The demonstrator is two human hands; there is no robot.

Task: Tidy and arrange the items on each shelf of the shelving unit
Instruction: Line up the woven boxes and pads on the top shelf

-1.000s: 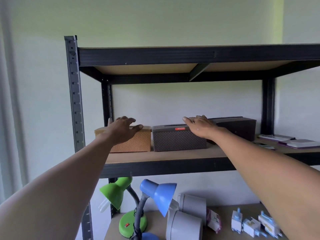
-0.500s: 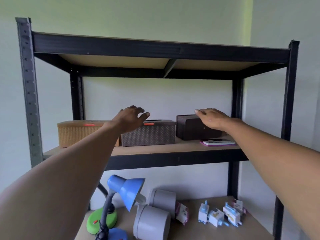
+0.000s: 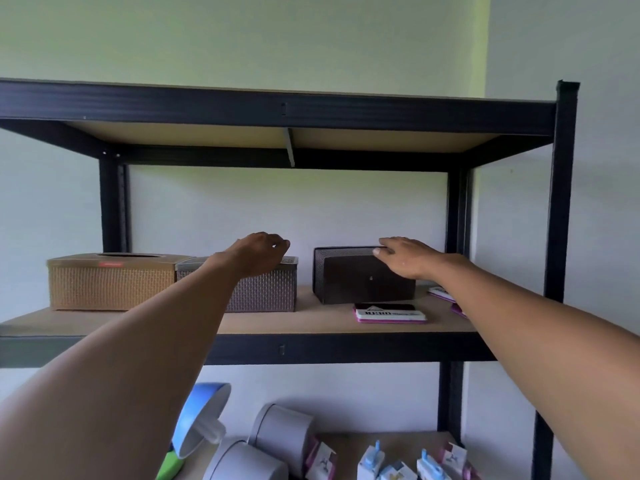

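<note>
Shelving unit point(image 3: 561, 209) of black metal uprights with pale wood boards, set against a white wall that turns green higher up. Middle shelf point(image 3: 329, 322) sits at about hand height; top shelf seen from below, its contents out of sight.

On the middle shelf, left to right: tan woven tissue box point(image 3: 110, 282) with an oval opening on top and a small red label; grey woven box point(image 3: 266, 289) touching its right end; a gap; then dark brown box point(image 3: 360, 278), turned at an angle to the shelf edge. Nothing shows through the tan box's opening; insides of the other two hidden. Flat pink-edged packet point(image 3: 389, 313) lies just in front of the dark box, dark top with white lettering. More pink-edged packets point(image 3: 441, 292) partly hidden behind the right forearm.

Left hand point(image 3: 258, 252) rests on the grey box's top, fingers curled loosely over the far edge; whether they grip it is not clear. Right hand point(image 3: 407, 258) lies on the dark box's top right end, fingers fairly straight, thumb down the front face.

Lower shelf point(image 3: 398, 439): blue lamp shade point(image 3: 202, 414), a bit of green lamp base point(image 3: 169, 465), two grey cylinders point(image 3: 277, 434) on their sides, several small white-and-blue packaged items point(image 3: 398, 462).
</note>
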